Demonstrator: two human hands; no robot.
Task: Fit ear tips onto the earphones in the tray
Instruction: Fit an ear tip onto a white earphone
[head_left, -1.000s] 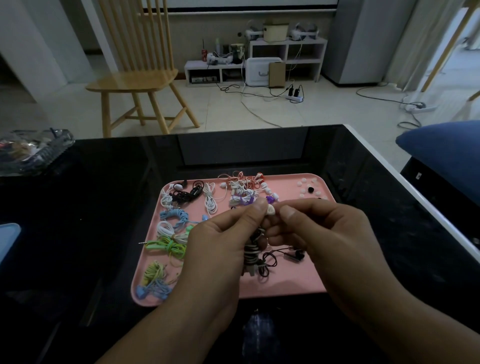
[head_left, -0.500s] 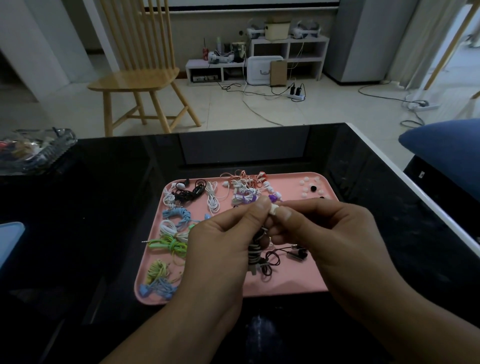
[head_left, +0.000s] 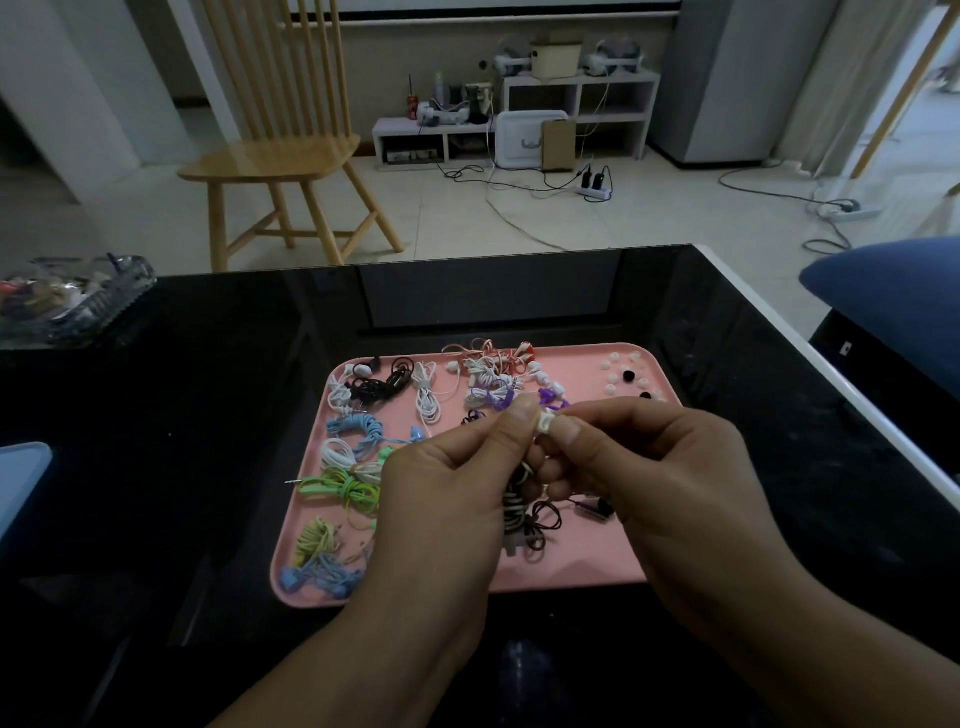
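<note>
A pink tray (head_left: 582, 566) on the black table holds several coiled earphones in black, white, blue, green, yellow, purple and red. Loose ear tips (head_left: 626, 375) lie in its far right corner. Both hands meet above the tray's middle. My left hand (head_left: 447, 493) holds a black-and-white earphone bundle (head_left: 517, 506) that hangs down from it. My right hand (head_left: 649, 467) pinches a small white ear tip (head_left: 545, 422) between thumb and forefinger, right against the left thumb. The earbud itself is hidden between the fingers.
The black table (head_left: 779, 467) has a white edge on the right. A clear dish of small items (head_left: 67, 296) stands at the far left, a light blue object (head_left: 21, 483) at the left edge. A wooden chair (head_left: 280, 156) stands beyond the table, a blue cushion (head_left: 893, 296) at right.
Both hands stay together above the tray, with only small finger movements around the white ear tip. The hanging bundle has barely shifted.
</note>
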